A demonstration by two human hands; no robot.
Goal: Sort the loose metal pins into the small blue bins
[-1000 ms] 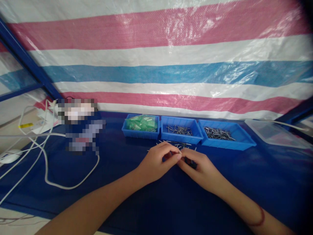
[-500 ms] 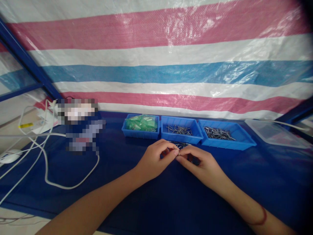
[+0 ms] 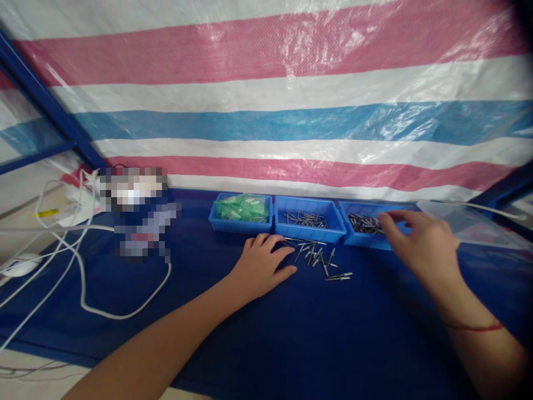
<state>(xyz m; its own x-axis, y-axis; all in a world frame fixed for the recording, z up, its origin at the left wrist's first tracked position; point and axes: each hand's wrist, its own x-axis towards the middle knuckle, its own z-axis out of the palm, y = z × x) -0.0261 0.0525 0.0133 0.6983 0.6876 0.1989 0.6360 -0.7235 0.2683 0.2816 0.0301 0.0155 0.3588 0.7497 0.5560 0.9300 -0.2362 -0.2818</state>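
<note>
My left hand (image 3: 259,269) rests on the blue table with its fingers spread, beside a loose pile of blind rivets (image 3: 317,259); nothing shows in its grasp. Over the right blue bin (image 3: 363,240) hangs my right hand (image 3: 428,247), thumb and forefinger brought together at the heap of rivets (image 3: 366,224) inside. Whatever sits between those fingertips is too small or hidden to make out. More blind rivets (image 3: 308,220) lie in the middle blue bin (image 3: 308,231), just behind the loose pile.
A left blue bin (image 3: 241,225) holds a green plastic bag (image 3: 239,208). At the far right lies a clear plastic sheet or lid (image 3: 470,225). White cables (image 3: 83,289) and a white mouse (image 3: 20,265) are on the left. A striped tarp (image 3: 266,122) hangs behind.
My hands, together over the loose rivets before, have parted. The right one moved right to the right bin; the left opened and lowered slightly left, exposing the pile.
</note>
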